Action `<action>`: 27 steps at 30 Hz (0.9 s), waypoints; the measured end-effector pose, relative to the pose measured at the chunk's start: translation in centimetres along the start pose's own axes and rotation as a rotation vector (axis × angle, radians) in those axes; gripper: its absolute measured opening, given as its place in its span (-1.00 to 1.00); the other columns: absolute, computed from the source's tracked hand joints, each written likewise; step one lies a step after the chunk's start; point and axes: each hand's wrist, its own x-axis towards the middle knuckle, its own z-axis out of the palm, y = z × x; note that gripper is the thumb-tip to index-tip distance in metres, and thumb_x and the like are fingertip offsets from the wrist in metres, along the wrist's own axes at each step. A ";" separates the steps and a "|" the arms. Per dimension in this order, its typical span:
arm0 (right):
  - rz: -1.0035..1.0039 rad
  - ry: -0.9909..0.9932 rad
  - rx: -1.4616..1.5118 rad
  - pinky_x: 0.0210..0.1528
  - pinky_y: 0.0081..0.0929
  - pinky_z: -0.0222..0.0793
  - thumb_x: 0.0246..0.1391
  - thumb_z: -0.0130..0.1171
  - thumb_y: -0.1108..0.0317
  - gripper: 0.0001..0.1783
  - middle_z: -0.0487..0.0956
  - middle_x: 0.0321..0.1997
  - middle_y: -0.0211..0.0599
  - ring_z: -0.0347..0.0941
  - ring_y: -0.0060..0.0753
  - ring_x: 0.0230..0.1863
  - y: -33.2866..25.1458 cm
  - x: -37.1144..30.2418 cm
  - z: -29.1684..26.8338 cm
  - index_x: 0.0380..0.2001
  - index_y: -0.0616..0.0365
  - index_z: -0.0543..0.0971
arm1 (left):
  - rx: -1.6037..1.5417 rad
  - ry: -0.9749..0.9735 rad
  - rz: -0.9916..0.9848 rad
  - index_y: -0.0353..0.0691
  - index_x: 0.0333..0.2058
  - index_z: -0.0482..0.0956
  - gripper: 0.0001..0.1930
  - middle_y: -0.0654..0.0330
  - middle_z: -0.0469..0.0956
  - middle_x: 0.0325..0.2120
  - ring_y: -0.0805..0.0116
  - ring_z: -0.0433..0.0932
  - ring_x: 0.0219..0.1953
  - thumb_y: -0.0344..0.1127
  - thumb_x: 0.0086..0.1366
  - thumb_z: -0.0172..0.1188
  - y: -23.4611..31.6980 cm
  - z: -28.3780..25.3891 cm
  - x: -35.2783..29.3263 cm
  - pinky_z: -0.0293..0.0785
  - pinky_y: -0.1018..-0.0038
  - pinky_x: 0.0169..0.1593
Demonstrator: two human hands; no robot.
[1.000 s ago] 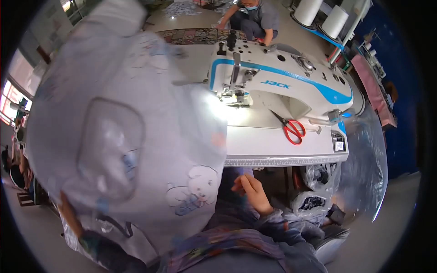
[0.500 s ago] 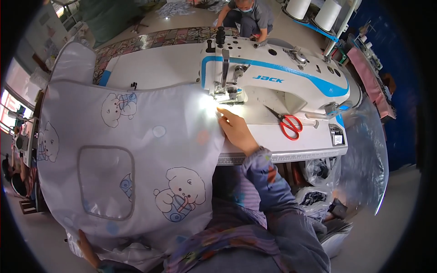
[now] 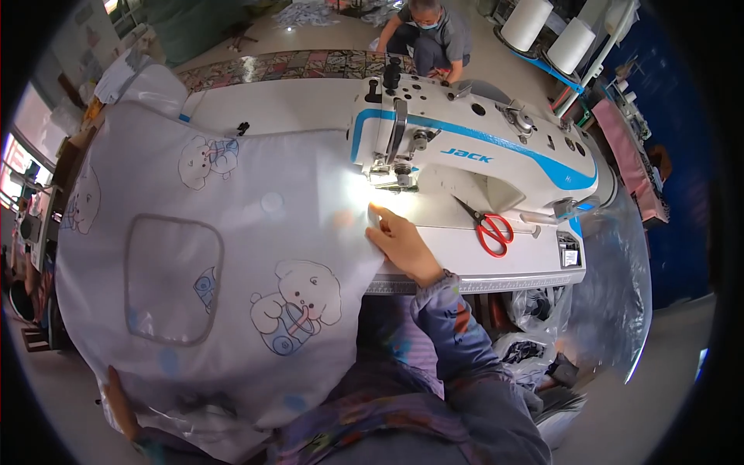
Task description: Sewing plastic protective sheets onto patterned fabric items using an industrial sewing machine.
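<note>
A large pale, shiny cloth piece with cartoon animal prints and a grey-bound pocket hangs over the table's left front. Its upper right edge lies by the needle area of a white and blue sewing machine, under a bright lamp. My right hand is closed on the cloth's right edge, just in front of the presser foot. Low on the left, my left hand grips the cloth's lower left edge; part of its fingers is hidden by the cloth.
Red-handled scissors lie on the machine table, right of my right hand. White thread cones stand at the upper right. Plastic bags of dark material hang below the table. Another person crouches beyond it.
The view has shifted a little, so the machine appears lower. The cloth's lower part and pocket sit higher and slightly left, and my left hand has moved up and left. My right hand keeps its hold.
</note>
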 end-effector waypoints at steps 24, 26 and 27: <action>0.109 -0.062 0.399 -0.23 -0.72 0.28 0.21 0.13 0.59 -0.35 0.39 0.12 -0.35 0.34 -0.68 -0.18 -1.8 -13.7 12.1 0.34 0.17 0.22 | 0.321 0.722 -0.100 -0.37 -0.26 0.62 -0.64 0.08 0.59 -0.43 0.23 0.54 -0.35 -0.13 0.45 0.10 -23.9 -2.2 -17.8 0.44 0.35 -0.25; -0.003 0.013 0.409 -0.23 -0.71 0.29 0.19 0.16 0.59 -0.34 0.35 0.14 -0.38 0.34 -0.67 -0.18 -2.4 -14.3 12.4 0.32 0.15 0.22 | 0.020 0.634 -0.079 -0.34 -0.22 0.61 -0.66 0.18 0.56 -0.47 0.36 0.52 -0.39 -0.13 0.47 0.07 -16.4 -0.5 -19.2 0.42 0.44 -0.27; -0.006 0.010 0.413 -0.23 -0.71 0.29 0.19 0.16 0.59 -0.34 0.35 0.14 -0.38 0.34 -0.67 -0.18 -1.7 -14.8 12.8 0.32 0.15 0.22 | -0.239 0.453 -0.058 -0.32 -0.18 0.61 -0.66 0.23 0.56 -0.44 0.43 0.52 -0.38 -0.13 0.48 0.06 -13.2 0.7 -18.3 0.42 0.52 -0.27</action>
